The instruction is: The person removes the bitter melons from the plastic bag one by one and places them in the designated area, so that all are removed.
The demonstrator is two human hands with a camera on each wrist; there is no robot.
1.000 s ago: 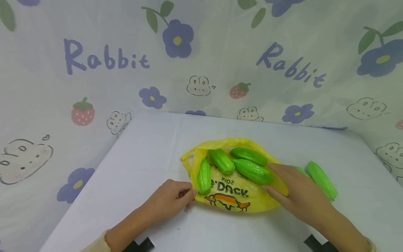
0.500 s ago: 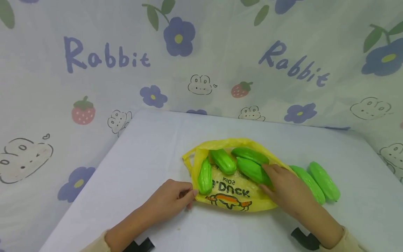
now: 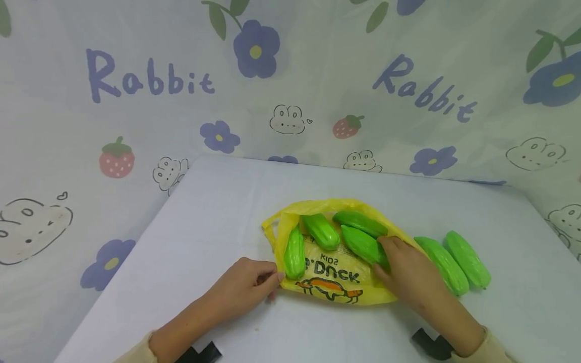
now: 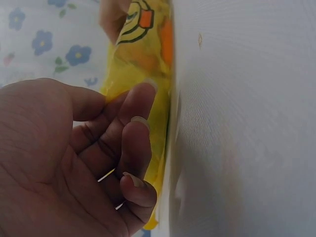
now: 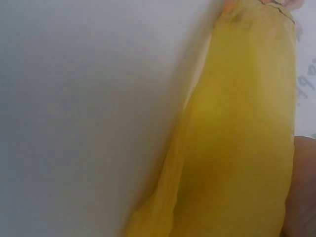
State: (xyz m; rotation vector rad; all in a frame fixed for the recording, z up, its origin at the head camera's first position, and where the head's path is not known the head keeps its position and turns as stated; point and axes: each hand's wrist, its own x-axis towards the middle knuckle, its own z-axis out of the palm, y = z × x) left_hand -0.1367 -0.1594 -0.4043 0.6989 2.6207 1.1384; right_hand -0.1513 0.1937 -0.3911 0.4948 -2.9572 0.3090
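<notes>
A yellow plastic bag (image 3: 333, 297) printed with a duck lies open on the white table. Several glossy green, ribbed, cucumber-like vegetables (image 3: 321, 232) lie in its mouth. At the bag's left edge, my left hand (image 3: 247, 285) pinches the rim between thumb and fingers; the left wrist view shows the thumb tip against the yellow plastic. My right hand (image 3: 410, 272) reaches in over the right rim, its fingers and thumb on the right end of the nearest green vegetable (image 3: 363, 244). In the right wrist view the bag's wall (image 5: 237, 123) hides most of that hand.
Two more green vegetables (image 3: 467, 259) lie side by side on the table (image 3: 218, 212), right of the bag. Behind stands a cloth backdrop (image 3: 317, 65) printed with rabbits, flowers and strawberries.
My right hand has moved left, farther over the vegetable at the bag's right side, uncovering more of the two vegetables outside. My left hand stays at the rim.
</notes>
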